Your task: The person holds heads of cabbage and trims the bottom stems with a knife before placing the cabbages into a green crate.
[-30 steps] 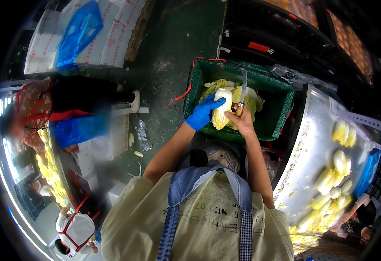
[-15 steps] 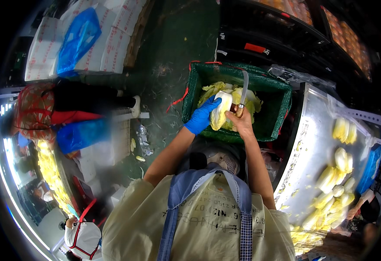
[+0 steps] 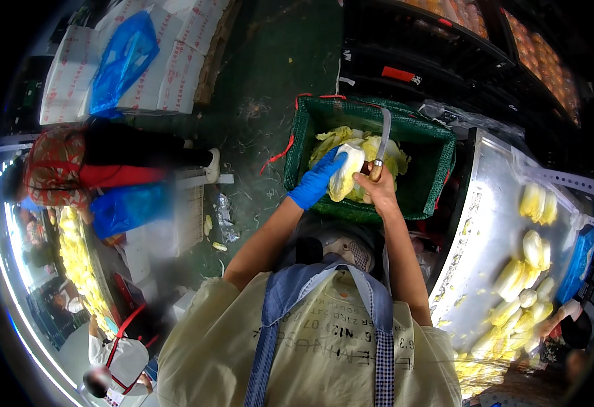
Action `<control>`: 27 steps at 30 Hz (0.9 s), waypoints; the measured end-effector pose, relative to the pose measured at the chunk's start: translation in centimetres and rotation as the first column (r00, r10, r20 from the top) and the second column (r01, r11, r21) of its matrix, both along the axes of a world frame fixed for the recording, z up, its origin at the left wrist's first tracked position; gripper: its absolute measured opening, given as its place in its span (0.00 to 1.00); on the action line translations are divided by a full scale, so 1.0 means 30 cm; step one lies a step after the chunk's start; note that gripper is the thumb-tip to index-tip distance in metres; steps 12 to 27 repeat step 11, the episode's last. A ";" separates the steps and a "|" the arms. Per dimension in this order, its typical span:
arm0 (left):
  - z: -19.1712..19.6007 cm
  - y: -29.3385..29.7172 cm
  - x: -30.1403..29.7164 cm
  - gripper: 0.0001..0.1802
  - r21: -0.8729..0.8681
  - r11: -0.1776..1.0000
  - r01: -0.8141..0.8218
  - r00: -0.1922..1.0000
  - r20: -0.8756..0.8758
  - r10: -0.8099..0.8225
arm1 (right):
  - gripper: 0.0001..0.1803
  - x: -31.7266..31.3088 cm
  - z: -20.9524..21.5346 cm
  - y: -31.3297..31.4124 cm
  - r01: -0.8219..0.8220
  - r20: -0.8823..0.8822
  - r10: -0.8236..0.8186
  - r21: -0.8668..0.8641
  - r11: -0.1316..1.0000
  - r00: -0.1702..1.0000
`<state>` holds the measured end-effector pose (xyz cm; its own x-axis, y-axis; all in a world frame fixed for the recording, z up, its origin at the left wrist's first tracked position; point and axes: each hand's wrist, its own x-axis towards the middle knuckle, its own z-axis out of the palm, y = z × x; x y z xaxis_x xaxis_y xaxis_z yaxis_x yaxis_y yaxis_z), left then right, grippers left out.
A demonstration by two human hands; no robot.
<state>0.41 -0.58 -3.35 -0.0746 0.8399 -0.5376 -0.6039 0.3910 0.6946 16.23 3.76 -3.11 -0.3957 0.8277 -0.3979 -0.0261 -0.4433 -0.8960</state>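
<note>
My left hand (image 3: 318,180), in a blue glove, is wrapped round a pale yellow-white napa cabbage (image 3: 346,175). My bare right hand (image 3: 378,188) grips the wooden handle of a knife (image 3: 386,132) with a curved blade that points away from me. Its thumb is close against the cabbage's right side. Both hands are over a green woven bin (image 3: 297,146) with loose yellow-green cabbage leaves (image 3: 398,159) inside. Part of the knife handle is hidden by my right fingers.
On the right stands a metal table (image 3: 483,203) bearing several trimmed cabbages (image 3: 514,279). Black crates (image 3: 432,47) are stacked beyond the bin. White boxes (image 3: 175,74) with a blue plastic bag (image 3: 126,57) stand far left. A person (image 3: 59,166) is at the left; scraps litter the green floor (image 3: 256,146).
My hands and the cabbage stay almost in place, with the knife shifted very slightly right. At lower left, another person in white has shifted and leans lower.
</note>
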 end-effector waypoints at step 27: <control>0.009 -0.039 -0.060 0.26 -0.071 0.994 0.079 0.853 0.520 -0.031 | 0.22 0.008 -0.003 -0.001 -0.105 0.210 0.070 0.163 0.981 0.975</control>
